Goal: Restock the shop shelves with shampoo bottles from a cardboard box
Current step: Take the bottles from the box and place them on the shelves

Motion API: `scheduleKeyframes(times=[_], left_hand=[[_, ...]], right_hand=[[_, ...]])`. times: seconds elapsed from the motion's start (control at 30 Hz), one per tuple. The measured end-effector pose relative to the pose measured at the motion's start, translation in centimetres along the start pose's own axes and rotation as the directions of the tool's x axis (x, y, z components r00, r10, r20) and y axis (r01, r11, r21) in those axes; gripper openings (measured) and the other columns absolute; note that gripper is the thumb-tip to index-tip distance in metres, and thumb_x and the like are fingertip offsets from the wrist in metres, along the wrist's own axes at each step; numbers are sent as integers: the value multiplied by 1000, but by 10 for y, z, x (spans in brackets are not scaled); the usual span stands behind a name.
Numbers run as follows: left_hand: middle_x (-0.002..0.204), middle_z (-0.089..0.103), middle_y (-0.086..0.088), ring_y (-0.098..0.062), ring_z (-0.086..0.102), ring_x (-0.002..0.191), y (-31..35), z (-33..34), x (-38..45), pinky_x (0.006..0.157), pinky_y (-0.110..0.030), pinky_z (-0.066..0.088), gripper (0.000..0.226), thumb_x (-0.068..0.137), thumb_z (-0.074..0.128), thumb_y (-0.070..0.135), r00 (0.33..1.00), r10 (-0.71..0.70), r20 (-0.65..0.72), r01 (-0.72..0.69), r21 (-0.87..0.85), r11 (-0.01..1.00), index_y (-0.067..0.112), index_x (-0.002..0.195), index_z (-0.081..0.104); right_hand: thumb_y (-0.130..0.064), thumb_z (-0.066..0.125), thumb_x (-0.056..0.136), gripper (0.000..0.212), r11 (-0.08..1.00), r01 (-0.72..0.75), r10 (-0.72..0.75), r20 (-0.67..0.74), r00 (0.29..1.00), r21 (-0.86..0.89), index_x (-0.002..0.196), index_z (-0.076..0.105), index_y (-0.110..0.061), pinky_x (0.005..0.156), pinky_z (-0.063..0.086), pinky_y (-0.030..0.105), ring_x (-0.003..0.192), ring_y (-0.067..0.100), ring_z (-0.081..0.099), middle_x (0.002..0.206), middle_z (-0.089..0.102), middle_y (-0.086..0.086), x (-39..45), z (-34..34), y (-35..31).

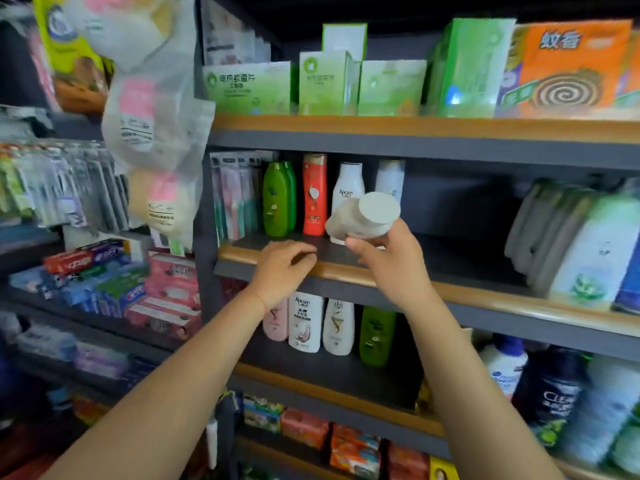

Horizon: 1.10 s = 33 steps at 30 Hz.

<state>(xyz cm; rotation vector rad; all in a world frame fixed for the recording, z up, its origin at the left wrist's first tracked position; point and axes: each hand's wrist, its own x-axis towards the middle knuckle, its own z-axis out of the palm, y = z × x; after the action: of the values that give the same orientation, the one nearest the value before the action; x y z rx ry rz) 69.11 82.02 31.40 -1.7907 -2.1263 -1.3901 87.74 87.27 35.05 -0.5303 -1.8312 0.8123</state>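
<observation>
held bottle (363, 216) label blurred, unreadable

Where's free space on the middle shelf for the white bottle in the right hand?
The right hand holds the white bottle tilted over the middle shelf. Bare: the dark stretch from the pale bottle at the back to the refill pouches, and the front strip by the left hand. Crowded: the left end, toothbrush packs through green bottles and red bottle.
</observation>
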Motion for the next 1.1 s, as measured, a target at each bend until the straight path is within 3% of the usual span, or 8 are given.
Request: scheduleKeyframes(times=[0.07, 0.23, 0.4, 0.53, 0.7, 0.83, 0.97, 1.1], left_hand=[[108, 70, 4, -22, 56, 108, -13, 9, 2, 96, -32, 32, 30, 90, 56, 40, 998, 60, -31, -54, 168, 984, 25, 110, 72], [98, 68, 9, -18, 54, 102, -13, 10, 2, 99, -33, 29, 12, 92, 67, 27, 988, 83, -130, -67, 121, 990, 28, 102, 73], [98, 66, 11, -14, 52, 102, -13, 7, 0, 94, -25, 24, 13, 92, 67, 28, 990, 80, -112, -64, 136, 989, 29, 103, 73], [97, 65, 13, -15, 52, 102, -12, 7, 1, 97, -29, 26, 11, 91, 65, 36, 990, 76, -119, -54, 178, 983, 31, 98, 71], [91, 61, 13, -12, 51, 93, 14, 11, 16, 97, -36, 32, 39, 89, 53, 65, 1000, 15, 5, -16, 368, 930, 27, 88, 63], [89, 66, 13, -12, 60, 90, 40, 35, 27, 91, -37, 43, 41, 85, 59, 67, 986, 49, 162, -85, 225, 971, 27, 84, 69], [67, 62, 12, -13, 59, 77, 44, 57, 33, 85, -35, 37, 56, 77, 57, 78, 990, 57, 127, -84, 215, 973, 24, 64, 64], [65, 61, 9, -17, 57, 76, 34, 65, 36, 83, -35, 34, 62, 74, 54, 83, 994, 36, 104, -58, 224, 973, 23, 60, 58]], right_hand=[[-16, 74, 86, 42, 998, -21, 22, 17, 1000, -53, 111, 51, -41, 89, 55, 45, 92, 9, 61, 111, 62, -5, 12, -7, 8], [-17, 76, 83, 39, 988, -87, 99, 90, 991, -128, 116, 59, -28, 86, 55, 42, 92, 21, 64, 98, 62, -14, 36, -6, 25], [-16, 76, 84, 40, 972, -145, 172, 135, 976, -186, 119, 57, -20, 73, 52, 31, 87, 19, 65, 91, 57, -17, 49, 2, 33], [-16, 75, 86, 38, 950, -219, 249, 118, 961, -222, 118, 54, -18, 51, 47, 20, 69, 14, 63, 88, 58, -12, 60, -10, 40], [-7, 73, 86, 40, 899, -377, 402, 81, 912, -222, 116, 48, -16, 49, 57, 33, 66, 31, 71, 105, 63, 10, 75, -43, 51], [-5, 73, 86, 40, 839, -519, 529, 22, 849, -165, 115, 47, -15, 62, 62, 47, 78, 39, 72, 116, 58, 11, 90, -69, 65], [-13, 79, 80, 49, 808, -553, 564, -4, 826, -202, 116, 46, -14, 78, 60, 47, 94, 37, 69, 122, 58, 11, 106, -84, 81], [-10, 63, 94, 48, 745, -665, 666, 9, 746, -59, 134, 38, -17, 53, 59, 40, 83, 36, 71, 134, 50, 16, 114, -87, 77]])
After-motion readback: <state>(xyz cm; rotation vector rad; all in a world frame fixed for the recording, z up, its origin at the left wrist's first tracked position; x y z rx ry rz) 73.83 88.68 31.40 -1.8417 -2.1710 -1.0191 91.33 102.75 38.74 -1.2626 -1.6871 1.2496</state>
